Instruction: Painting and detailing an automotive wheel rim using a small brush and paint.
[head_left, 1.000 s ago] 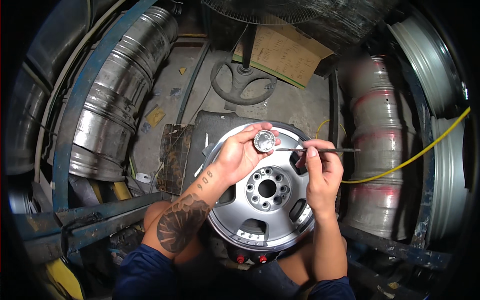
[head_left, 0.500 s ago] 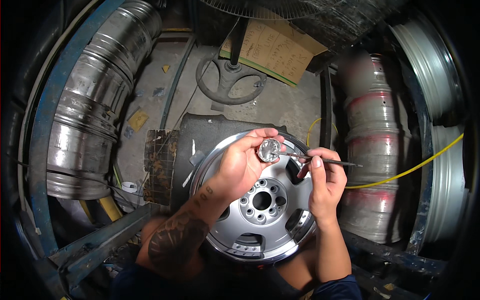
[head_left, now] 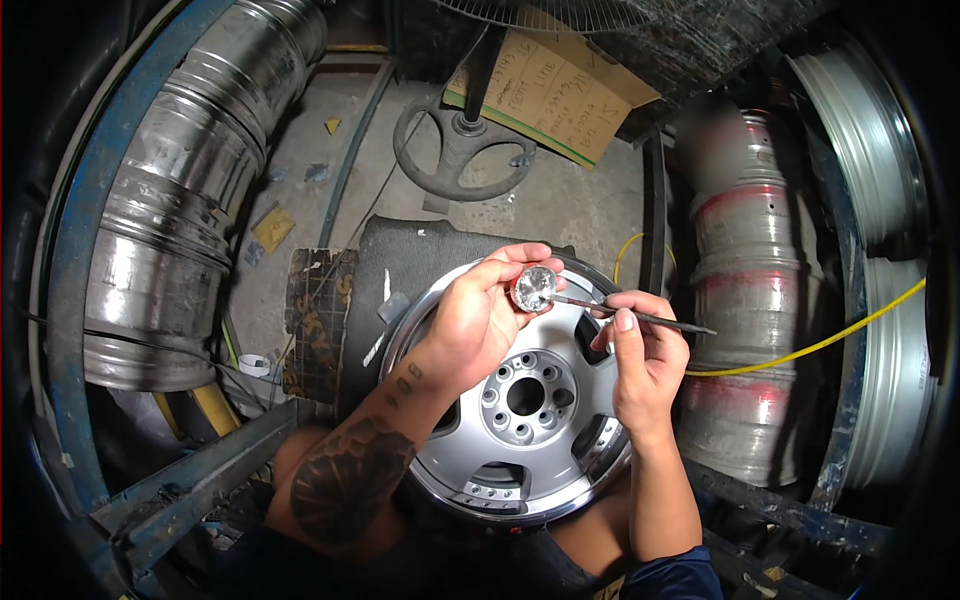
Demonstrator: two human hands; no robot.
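Just above the far edge of the silver wheel [head_left: 548,462], the left hand [head_left: 480,318] holds a small cup [head_left: 535,288], its fingers curled around the cup's side and the shiny mouth turned upward. The right hand [head_left: 648,365] pinches a thin dark tool [head_left: 672,323] between thumb and fingers, over the wheel's right edge; the tool's tip reaches the right side of the cup's mouth, though I cannot tell whether it touches what is inside. The wheel lies face up, its near edge between the person's legs and its far left edge overlapping a dark mat [head_left: 400,265]. Against the mat's left edge sits a board marked with a grid [head_left: 318,325]. Beyond the mat's far edge, a base shaped like a steering wheel [head_left: 462,155] stands on the concrete floor [head_left: 320,185], with a cardboard sheet [head_left: 570,100] behind it. Metal rims [head_left: 150,290] line the floor's left edge, red-marked rims [head_left: 745,315] its right, a yellow hose [head_left: 810,347] crossing them.
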